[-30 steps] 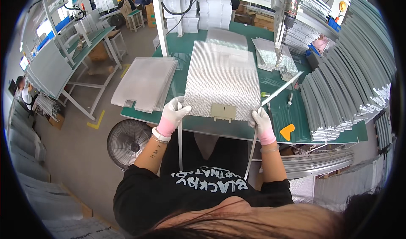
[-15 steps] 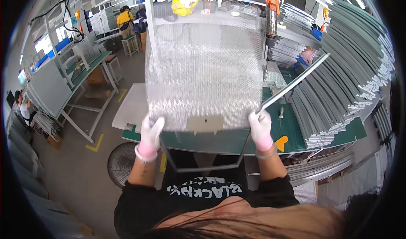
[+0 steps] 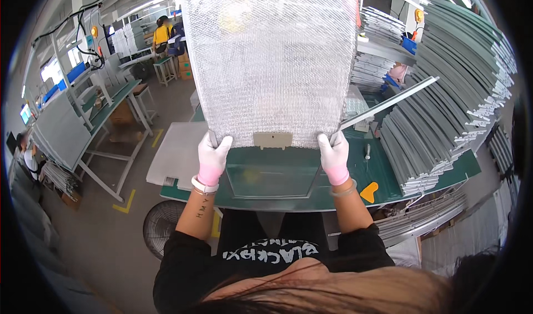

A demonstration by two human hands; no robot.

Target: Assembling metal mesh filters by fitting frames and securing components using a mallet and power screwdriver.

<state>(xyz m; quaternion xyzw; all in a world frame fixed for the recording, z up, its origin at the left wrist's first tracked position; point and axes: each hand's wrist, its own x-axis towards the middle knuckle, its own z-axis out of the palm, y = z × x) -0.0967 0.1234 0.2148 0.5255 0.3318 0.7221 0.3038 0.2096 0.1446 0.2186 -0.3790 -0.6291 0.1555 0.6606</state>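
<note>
A silvery mesh panel [image 3: 272,75] with fine ridges fills the middle, raised and tilted over the bench. My left hand [image 3: 214,157], in a white and pink glove, pinches its near left corner, thumb on top. My right hand [image 3: 335,156], gloved alike, grips the near right corner. A small beige plate [image 3: 272,140] sits at the middle of the panel's near edge. Below it shows a thin grey rectangular frame [image 3: 271,197], its sides running up toward my hands. From beside my right hand a pale metal bar [image 3: 391,102] slants up to the right; whether I hold it is unclear.
On the green bench [image 3: 355,175] lie an orange-yellow flat tool [image 3: 369,192] and a small pale tool [image 3: 367,152]. Stacked grey strips [image 3: 444,97] rise at the right. A white sheet [image 3: 177,153] juts out left, above a floor fan [image 3: 161,228]. People work farther back.
Both hands have moved a little away from me and closer together, lifting the mesh panel so it hides the items behind. The frame's near edge has shifted from over my lap to over the bench.
</note>
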